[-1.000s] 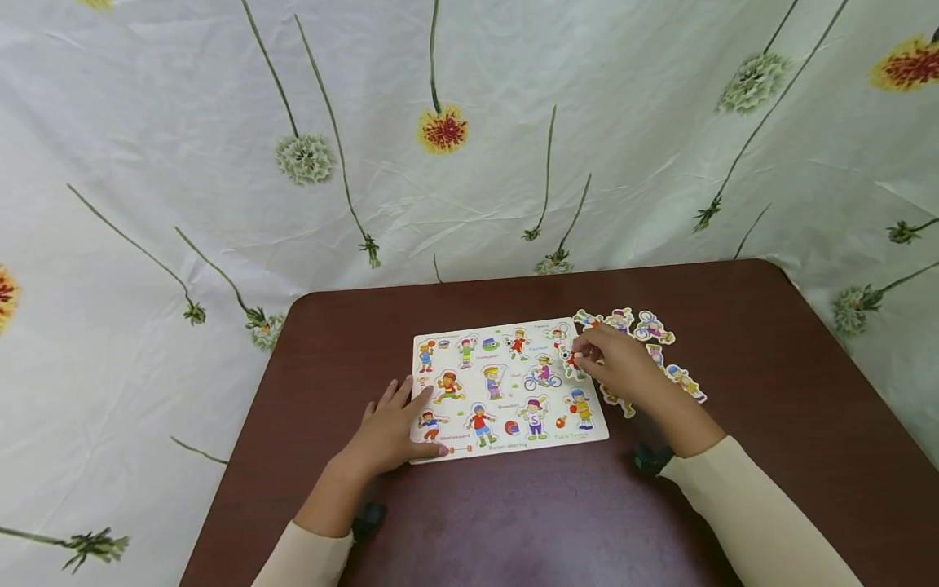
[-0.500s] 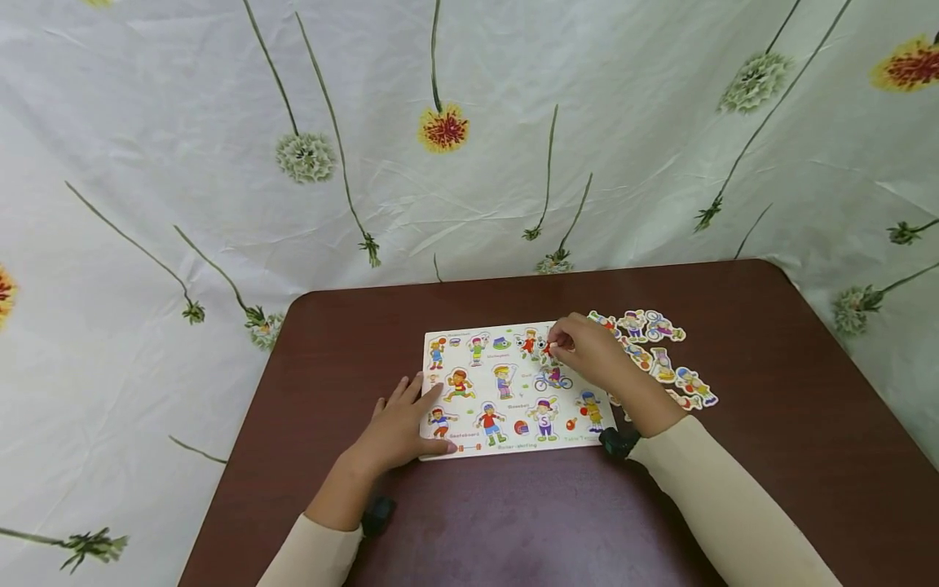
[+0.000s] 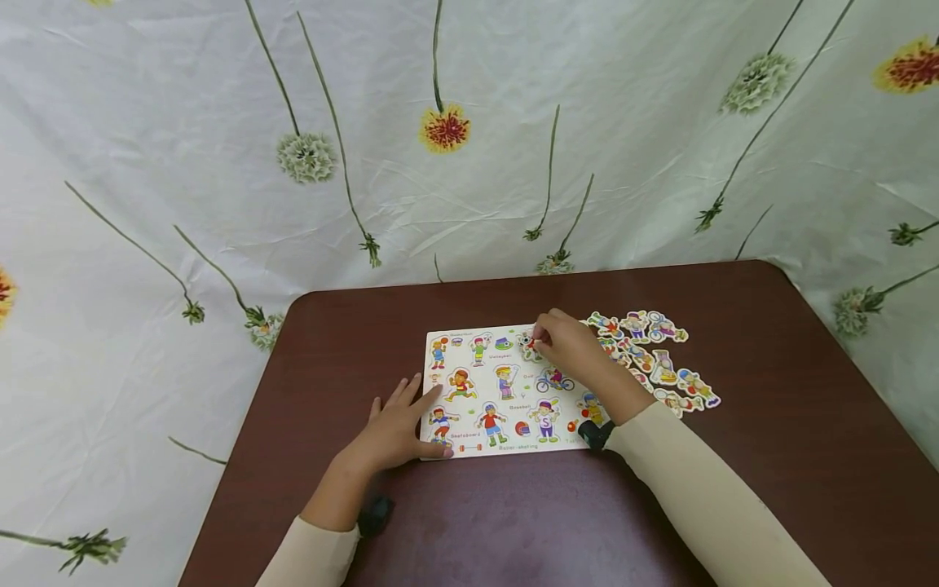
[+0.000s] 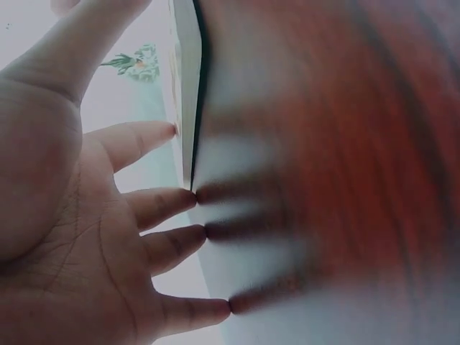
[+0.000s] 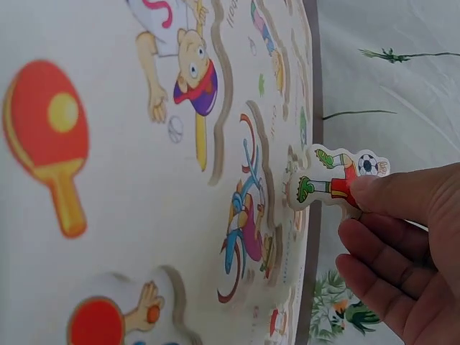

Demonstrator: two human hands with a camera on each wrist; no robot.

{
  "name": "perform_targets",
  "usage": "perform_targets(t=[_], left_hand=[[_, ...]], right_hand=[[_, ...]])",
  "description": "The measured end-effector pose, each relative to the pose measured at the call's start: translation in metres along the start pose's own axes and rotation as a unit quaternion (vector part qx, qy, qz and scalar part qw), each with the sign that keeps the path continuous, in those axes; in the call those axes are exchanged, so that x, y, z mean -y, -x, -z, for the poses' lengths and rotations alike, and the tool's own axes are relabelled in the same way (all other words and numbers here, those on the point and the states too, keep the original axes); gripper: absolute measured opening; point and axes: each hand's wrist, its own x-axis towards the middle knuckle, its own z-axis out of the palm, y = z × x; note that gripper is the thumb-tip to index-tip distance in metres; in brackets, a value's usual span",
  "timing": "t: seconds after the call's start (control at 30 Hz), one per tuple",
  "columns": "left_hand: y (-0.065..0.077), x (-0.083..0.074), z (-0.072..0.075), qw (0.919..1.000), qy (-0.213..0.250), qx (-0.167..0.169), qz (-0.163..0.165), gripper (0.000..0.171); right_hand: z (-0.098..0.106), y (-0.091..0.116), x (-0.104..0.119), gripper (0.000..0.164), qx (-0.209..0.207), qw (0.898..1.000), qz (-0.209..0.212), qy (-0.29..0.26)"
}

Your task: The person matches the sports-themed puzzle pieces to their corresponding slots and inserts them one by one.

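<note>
A white puzzle board (image 3: 522,398) with printed sports figures lies flat on the table. The left hand (image 3: 390,436) is at its left side, fingers spread; thumb and index finger rest on the board's edge. In the left wrist view, other fingertips (image 4: 198,310) touch the tabletop beside the board (image 4: 188,93). Between thumb and fingers, the right hand (image 3: 575,349) pinches a footballer puzzle piece (image 5: 327,180) in red kit with a ball. That piece is over the upper right of the board, around the footballer recess; whether it sits in the recess cannot be told.
Several loose puzzle pieces (image 3: 663,368) lie right of the board, some partly hidden by the right forearm. The dark brown table (image 3: 352,334) has rounded far corners. A white flowered cloth (image 3: 499,196) hangs behind it. Dark wrist devices (image 3: 596,434) sit under both wrists.
The right hand has carried the footballer piece leftward from the board's right edge to its upper part. The board has shifted slightly right, the left hand staying on its edge.
</note>
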Motion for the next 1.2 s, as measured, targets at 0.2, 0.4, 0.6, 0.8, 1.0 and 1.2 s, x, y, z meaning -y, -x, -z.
perform_targets(t=[0.2,0.4,0.6,0.8,1.0,1.2], left_hand=[[0.001,0.002,0.001,1.0000,0.007,0.002,-0.002,0.102],[0.001,0.003,0.000,1.0000,0.006,0.002,-0.004,0.101],[0.001,0.003,0.001,0.9999,0.009,0.006,-0.009,0.100],[0.002,0.004,0.002,0.9999,0.010,0.008,-0.010,0.099],[0.004,0.003,0.003,0.9998,0.015,0.009,-0.013,0.098],[0.003,0.003,0.001,0.9997,0.017,0.009,-0.012,0.098]], right_hand=[[-0.005,-0.004,-0.002,0.004,0.001,1.000,-0.005,0.003],[-0.009,-0.008,-0.003,0.006,0.003,1.000,-0.012,0.003],[-0.014,-0.014,-0.004,0.008,0.011,1.000,-0.025,0.003],[-0.020,-0.020,-0.006,0.008,0.029,0.999,-0.025,0.017],[-0.022,-0.023,-0.007,0.008,0.035,0.999,-0.023,0.022],[-0.023,-0.022,-0.007,0.008,0.033,0.999,-0.025,0.019]])
